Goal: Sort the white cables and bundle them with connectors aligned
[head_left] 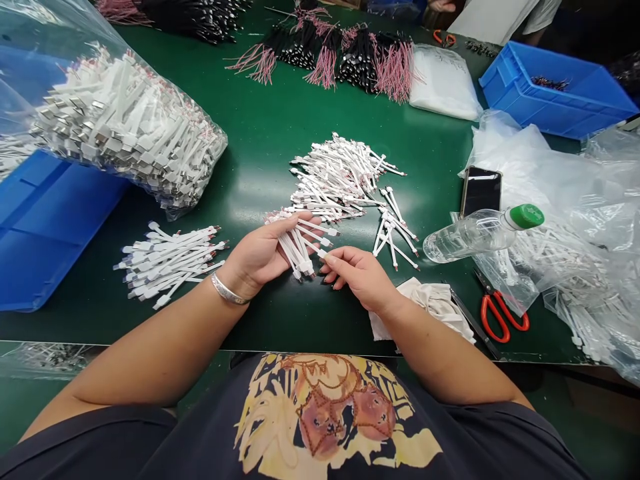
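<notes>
Bundle of short white cables (300, 248) fanned in left hand (260, 257), fingers loosely curled round it, above green table (250, 153). Right hand (363, 279) nips one end. Slack grip; cables may slip, scatter into loose pile (337, 177).

A dark green table (260, 133) fills the frame. At left lie a blue tray (45, 233) and a clear bag of white leads (125, 127). A loose heap of white leads (337, 177) lies at centre and black-and-pink wire bundles (345, 57) along the top. At right are a blue bin (560, 93), a phone (481, 190), a bottle (475, 233) and red-handled scissors (503, 317).
</notes>
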Tool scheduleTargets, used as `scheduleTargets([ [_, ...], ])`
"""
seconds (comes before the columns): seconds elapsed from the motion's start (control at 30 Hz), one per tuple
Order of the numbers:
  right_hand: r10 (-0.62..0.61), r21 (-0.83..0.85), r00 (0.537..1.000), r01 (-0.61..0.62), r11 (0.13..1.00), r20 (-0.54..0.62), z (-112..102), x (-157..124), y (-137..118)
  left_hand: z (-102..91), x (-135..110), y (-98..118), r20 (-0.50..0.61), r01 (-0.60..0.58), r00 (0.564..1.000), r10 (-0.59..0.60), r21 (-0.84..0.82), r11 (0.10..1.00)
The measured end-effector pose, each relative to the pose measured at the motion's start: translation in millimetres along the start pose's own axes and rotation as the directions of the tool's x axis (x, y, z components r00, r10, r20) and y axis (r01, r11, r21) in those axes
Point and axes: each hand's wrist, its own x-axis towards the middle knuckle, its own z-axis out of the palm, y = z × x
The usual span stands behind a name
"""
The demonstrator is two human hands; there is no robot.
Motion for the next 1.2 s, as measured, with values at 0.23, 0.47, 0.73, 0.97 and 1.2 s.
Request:
scheduleTargets([
  [0.23, 0.018, 0.151, 0.999, -0.012, 0.988, -0.043, -1.1, 2.2, 2.3, -0.6, -1.7, 1.0, 0.016, -0.013, 1.000, 0.014, -0.014, 1.000],
  [0.47, 0.069, 0.104, 0.981, -0.089, 0.991, 0.182, 6.7, -0.5, 5.2, -0.2, -2.6, -4.5, 0.066, -0.058, 0.996, 0.059, -0.021, 0.998],
  [0.73, 0.031, 0.079, 0.979, -0.048, 0.996, 0.202, 6.4, -0.3, 6.3, 3.7, -5.8, -8.6, 0.102, -0.015, 0.995, 0.020, -0.048, 0.999],
  [0.97, 0.031, 0.017, 0.998, -0.032, 0.999, 0.063, 6.6, 0.5, 4.9, 1.0, -2.6, -6.4, 0.080, -0.033, 0.996, 0.038, -0.060, 0.998],
  [1.2, 0.006, -0.012, 1.000, -0.006, 1.000, 0.024, 4.2, 0.0, 2.9, 3.1, -3.9, -4.4, 0.075, -0.028, 0.997, 0.033, -0.065, 0.997],
])
